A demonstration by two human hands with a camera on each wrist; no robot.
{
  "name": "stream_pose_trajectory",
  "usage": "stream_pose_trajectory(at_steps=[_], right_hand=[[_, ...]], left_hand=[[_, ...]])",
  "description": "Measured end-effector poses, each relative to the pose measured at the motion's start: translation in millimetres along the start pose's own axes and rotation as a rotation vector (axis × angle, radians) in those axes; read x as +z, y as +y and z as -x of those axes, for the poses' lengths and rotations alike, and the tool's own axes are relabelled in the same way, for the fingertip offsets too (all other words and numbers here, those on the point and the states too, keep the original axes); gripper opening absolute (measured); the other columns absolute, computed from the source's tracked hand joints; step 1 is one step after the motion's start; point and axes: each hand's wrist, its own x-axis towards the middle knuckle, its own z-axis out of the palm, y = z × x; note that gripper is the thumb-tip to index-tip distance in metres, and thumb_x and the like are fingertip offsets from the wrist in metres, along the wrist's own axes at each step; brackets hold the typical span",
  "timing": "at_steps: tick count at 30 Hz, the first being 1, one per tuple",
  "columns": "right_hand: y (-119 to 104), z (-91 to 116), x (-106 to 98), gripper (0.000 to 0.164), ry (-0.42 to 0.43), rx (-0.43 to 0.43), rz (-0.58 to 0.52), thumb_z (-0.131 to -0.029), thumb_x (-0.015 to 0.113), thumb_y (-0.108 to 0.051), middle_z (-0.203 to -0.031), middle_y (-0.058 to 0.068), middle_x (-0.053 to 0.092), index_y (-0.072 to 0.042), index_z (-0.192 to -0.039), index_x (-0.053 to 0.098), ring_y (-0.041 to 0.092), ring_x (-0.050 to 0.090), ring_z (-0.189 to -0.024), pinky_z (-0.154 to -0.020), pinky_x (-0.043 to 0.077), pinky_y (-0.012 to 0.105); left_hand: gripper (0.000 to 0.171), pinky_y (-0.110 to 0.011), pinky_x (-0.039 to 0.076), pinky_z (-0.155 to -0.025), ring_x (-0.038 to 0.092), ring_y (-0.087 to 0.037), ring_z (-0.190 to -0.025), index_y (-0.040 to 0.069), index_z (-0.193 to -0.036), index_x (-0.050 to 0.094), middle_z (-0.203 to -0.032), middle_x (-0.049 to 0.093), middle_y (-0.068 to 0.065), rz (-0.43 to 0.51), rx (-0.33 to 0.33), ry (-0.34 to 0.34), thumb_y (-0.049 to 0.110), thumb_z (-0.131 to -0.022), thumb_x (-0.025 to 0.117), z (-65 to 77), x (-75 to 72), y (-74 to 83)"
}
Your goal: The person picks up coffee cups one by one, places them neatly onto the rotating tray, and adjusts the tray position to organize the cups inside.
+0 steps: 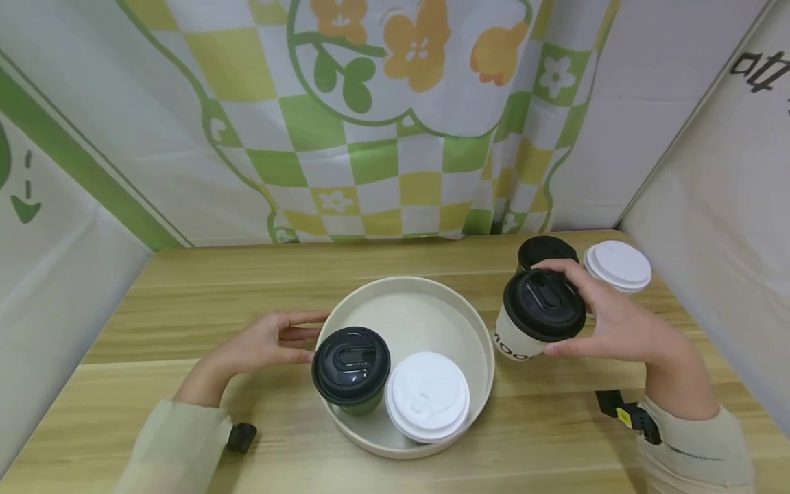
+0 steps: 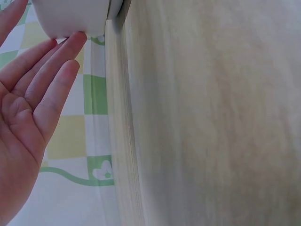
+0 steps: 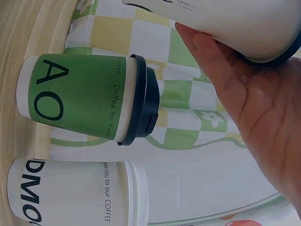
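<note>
My right hand (image 1: 607, 322) grips a white paper coffee cup (image 1: 515, 336) with a black lid, held slightly tilted just right of the round cream tray (image 1: 410, 291). In the right wrist view, the fingers wrap the side of this cup (image 3: 225, 23). My left hand (image 1: 274, 343) touches the tray's left rim with straight fingertips, thumb near a black-lidded cup (image 1: 352, 367) that stands in the tray. Beside that cup stands a white-lidded cup (image 1: 427, 396). From the left wrist, the hand (image 2: 35, 99) shows spread fingers against the pale tray wall (image 2: 73, 19).
Behind the right hand stand a green coffee cup (image 3: 80, 96) with a black lid and a white cup (image 3: 75, 190) with a white lid. A checkered flower-print curtain (image 1: 370, 165) hangs at the back edge of the wooden table (image 1: 247, 274). White fabric walls flank both sides.
</note>
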Motion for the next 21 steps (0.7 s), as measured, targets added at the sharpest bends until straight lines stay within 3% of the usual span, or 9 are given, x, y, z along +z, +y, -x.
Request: stream_pose_trajectory(at_steps=[11,16,21], right_hand=[[1.3,1.5,-1.8,0.097,0.006,-0.018,0.012,-0.068,0.092,-0.013,-0.131,-0.009,0.054,-0.016,-0.147,0.036,0.001,0.056,-0.114,-0.094,0.043,0.009],[0.5,2.4,-1.7,0.097,0.006,-0.009,0.016,-0.068,0.092,-0.015,-0.131,-0.009,0.054,-0.016,-0.147,0.036,0.001,0.057,-0.113,-0.093,0.046,0.012],[0.6,1.8,-1.9,0.098,0.002,0.004,0.022,-0.068,0.092,-0.017,-0.132,-0.006,0.054,-0.020,-0.147,0.035,0.002,0.057,-0.113,-0.092,0.048,0.015]], left_hand=[[0.071,-0.026,0.054,-0.098,0.047,-0.048,-0.132,-0.012,-0.147,0.036,-0.149,0.039,-0.034,0.022,0.012,-0.044,0.009,-0.090,0.072,-9.9,-7.6,-2.1],[0.072,-0.026,0.054,-0.098,0.049,-0.043,-0.132,-0.008,-0.149,0.037,-0.150,0.040,-0.032,0.013,-0.010,-0.060,0.010,-0.090,0.073,-15.4,-10.1,-1.9],[0.072,-0.023,0.053,-0.097,0.048,-0.045,-0.133,-0.004,-0.150,0.037,-0.149,0.042,-0.029,0.000,-0.027,-0.064,0.013,-0.091,0.073,-18.7,-10.5,-2.2]])
